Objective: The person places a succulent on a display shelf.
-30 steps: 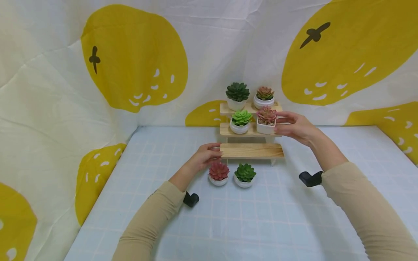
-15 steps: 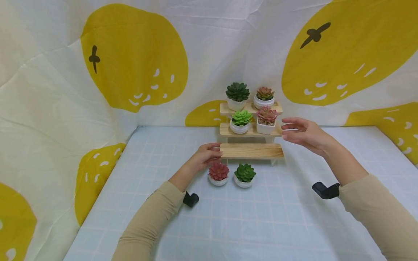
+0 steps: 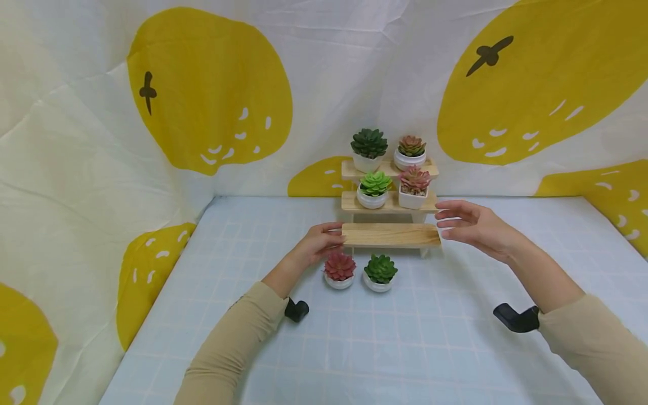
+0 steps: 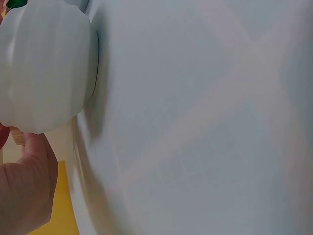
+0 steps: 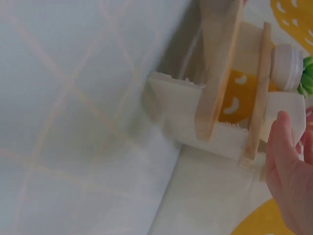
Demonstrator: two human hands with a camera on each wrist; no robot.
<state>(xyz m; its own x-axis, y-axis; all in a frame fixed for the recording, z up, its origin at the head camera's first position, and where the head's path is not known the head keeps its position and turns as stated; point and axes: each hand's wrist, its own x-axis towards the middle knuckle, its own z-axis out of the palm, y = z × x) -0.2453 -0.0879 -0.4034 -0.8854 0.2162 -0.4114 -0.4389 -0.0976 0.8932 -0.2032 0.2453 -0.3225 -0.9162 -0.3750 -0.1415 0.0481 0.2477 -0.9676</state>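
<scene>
A three-tier wooden plant stand [image 3: 391,235] stands against the back cloth. My left hand [image 3: 316,244] grips the left end of its lowest shelf, the thumb at the edge. Just off the stand's right side is my right hand [image 3: 478,229], holding nothing, its fingers relaxed and apart. On the middle shelf sit a bright green succulent [image 3: 375,189] and a pink succulent [image 3: 415,187] in a square white pot [image 5: 286,113]. The top shelf bears a dark green succulent [image 3: 368,149] and an orange-green succulent [image 3: 410,152].
In front of the stand, a red succulent [image 3: 340,270] and a green succulent [image 3: 380,273] in white pots stand on the pale blue checked tabletop [image 3: 364,349]. The red one is close to my left wrist. A white cloth [image 3: 324,84] with yellow fruit hangs behind.
My right hand has let go of the pink succulent's square pot, drawn back right and then lowered toward the bottom shelf's level. The left hand has stayed on the stand.
</scene>
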